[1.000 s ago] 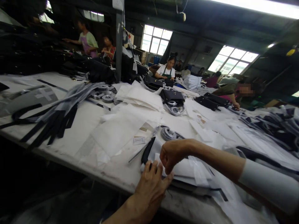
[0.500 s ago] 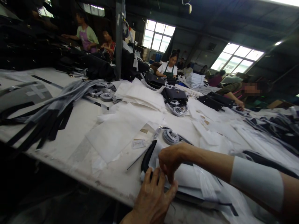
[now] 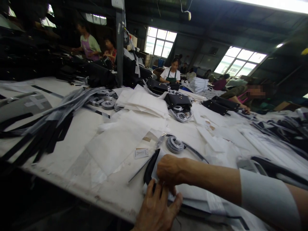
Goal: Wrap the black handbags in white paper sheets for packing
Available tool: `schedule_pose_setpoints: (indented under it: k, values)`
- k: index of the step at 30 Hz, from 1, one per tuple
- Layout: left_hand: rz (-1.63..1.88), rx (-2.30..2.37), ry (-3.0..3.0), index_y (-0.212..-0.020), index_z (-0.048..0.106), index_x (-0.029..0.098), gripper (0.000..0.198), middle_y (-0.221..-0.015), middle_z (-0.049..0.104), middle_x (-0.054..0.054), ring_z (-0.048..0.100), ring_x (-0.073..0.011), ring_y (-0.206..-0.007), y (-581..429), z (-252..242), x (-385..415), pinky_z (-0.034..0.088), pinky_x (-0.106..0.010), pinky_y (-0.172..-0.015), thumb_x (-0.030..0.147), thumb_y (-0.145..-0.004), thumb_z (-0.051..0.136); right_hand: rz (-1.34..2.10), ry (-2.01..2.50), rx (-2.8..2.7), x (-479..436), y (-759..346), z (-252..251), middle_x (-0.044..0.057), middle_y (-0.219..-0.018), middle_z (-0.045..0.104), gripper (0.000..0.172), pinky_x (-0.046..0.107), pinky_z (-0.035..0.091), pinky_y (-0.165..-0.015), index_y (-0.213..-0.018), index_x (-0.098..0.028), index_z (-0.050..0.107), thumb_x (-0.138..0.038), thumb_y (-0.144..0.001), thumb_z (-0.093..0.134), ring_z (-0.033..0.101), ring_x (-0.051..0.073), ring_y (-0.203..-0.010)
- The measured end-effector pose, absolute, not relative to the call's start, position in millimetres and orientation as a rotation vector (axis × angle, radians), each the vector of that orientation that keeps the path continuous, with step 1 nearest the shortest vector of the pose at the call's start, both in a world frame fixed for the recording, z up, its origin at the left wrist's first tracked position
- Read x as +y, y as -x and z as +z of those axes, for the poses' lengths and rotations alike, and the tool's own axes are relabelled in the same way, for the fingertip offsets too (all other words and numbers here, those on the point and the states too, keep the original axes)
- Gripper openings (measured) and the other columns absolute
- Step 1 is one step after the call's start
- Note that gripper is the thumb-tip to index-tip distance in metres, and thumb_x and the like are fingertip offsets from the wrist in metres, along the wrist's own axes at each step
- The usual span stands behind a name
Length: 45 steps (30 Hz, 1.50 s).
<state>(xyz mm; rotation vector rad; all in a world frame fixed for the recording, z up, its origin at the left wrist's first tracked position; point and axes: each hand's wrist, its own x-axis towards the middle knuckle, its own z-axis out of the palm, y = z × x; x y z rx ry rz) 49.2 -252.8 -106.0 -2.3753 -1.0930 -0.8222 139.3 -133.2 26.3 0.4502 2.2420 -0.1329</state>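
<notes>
A black bag partly covered in white sheets lies near the table's front edge. My left hand rests on its near left side, fingers stretched out and thumb apart. Close above those fingers, my right hand is closed and bent downward over the bag; its fingertips and whatever they grip are hidden. A pale sleeve covers part of my right forearm. Just beyond the bag sits a coiled, plastic-wrapped strap. Left of it lies a small tag.
Thin white sheets spread over the table, with a stack behind. Wrapped black straps lie at the left. A finished-looking black bag stands farther back, before a metal post. Several people work around, one at the right.
My right hand has shifted slightly left and down over the bag, still closed. My left hand stays at the near side with little change. The camera view has moved slightly.
</notes>
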Motion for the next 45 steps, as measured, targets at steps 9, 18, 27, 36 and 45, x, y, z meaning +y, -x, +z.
schedule_pose_setpoints:
  k: [9,18,27,36,45]
  values:
    - [-0.767,-1.041,2.430,-0.141,0.047,0.038,0.044,-0.118,0.067,-0.008,0.057,-0.0283,-0.111,-45.6,-104.9,-249.6,0.041,-0.046,-0.095,0.045,-0.098,0.050,0.120,-0.649,2.657,-94.2,-191.4,19.9,0.003,-0.075,0.070,0.028,0.034,0.040,-0.077,-0.076,-0.020,0.068,-0.042,-0.074,0.084,0.063,0.021,-0.073]
    - [-0.538,-1.290,2.633,-0.146,0.039,0.043,0.056,-0.138,0.057,-0.013,0.053,-0.0342,-0.125,-55.8,-111.0,-256.8,0.039,-0.058,-0.104,0.033,-0.094,0.059,-0.219,-1.476,2.738,-150.1,-231.2,15.3,0.001,-0.086,0.070,0.009,0.024,0.042,-0.067,-0.087,-0.021,0.071,-0.030,-0.085,0.072,0.064,0.015,-0.076]
    - [-0.486,-1.305,2.925,-0.155,0.024,0.032,0.091,-0.136,0.058,-0.014,0.056,-0.0360,-0.122,-43.5,-71.6,-244.9,0.042,-0.059,-0.102,0.056,-0.082,0.073,-1.145,-1.953,2.777,-170.6,-269.3,-2.5,0.004,-0.085,0.073,0.030,0.030,0.052,-0.072,-0.096,-0.017,0.073,-0.039,-0.094,0.053,0.067,0.020,-0.078]
    - [-0.459,-1.345,2.855,-0.125,0.064,0.018,0.047,-0.130,0.064,-0.013,0.053,-0.0342,-0.126,-63.4,-29.9,-191.0,0.041,-0.053,-0.106,0.053,-0.093,0.060,-0.318,-2.150,2.592,-234.8,-315.1,-59.1,0.011,-0.158,0.035,0.065,0.060,0.019,-0.121,-0.151,-0.020,0.043,-0.059,-0.099,0.041,0.029,0.032,-0.147]
    - [-0.349,-1.352,2.865,-0.144,0.048,0.017,0.052,-0.147,0.051,-0.017,0.044,-0.0330,-0.138,-59.7,-71.9,-165.5,0.036,-0.057,-0.111,0.047,-0.101,0.044,-1.130,-2.615,2.570,-243.5,-342.9,-34.8,0.015,-0.139,0.060,0.073,0.050,0.035,-0.116,-0.136,-0.015,0.060,-0.069,-0.097,0.028,0.052,0.031,-0.132]
